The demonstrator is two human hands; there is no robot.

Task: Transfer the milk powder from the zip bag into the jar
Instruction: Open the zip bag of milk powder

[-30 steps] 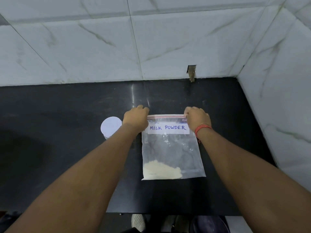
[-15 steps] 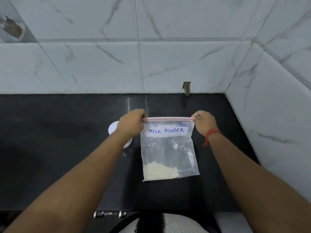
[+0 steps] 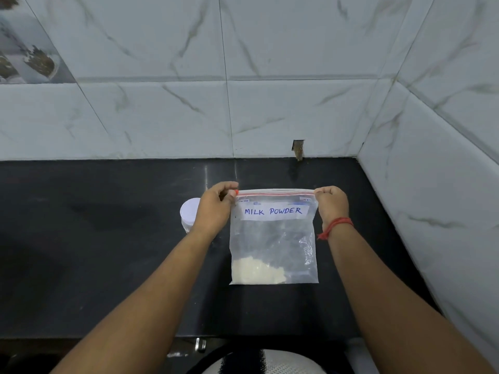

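Centre frame, the left hand [image 3: 213, 209] and right hand [image 3: 330, 205] are each pinching a top corner of the clear plastic zip bag [image 3: 272, 238] labelled MILK POWDER, holding it upright on the black countertop [image 3: 94, 238]; the white-lidded jar [image 3: 189, 214] is peeking out behind the left hand.

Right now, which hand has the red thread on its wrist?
The right hand, pinching the bag's right top corner. The left hand, beside the jar, has a bare wrist.
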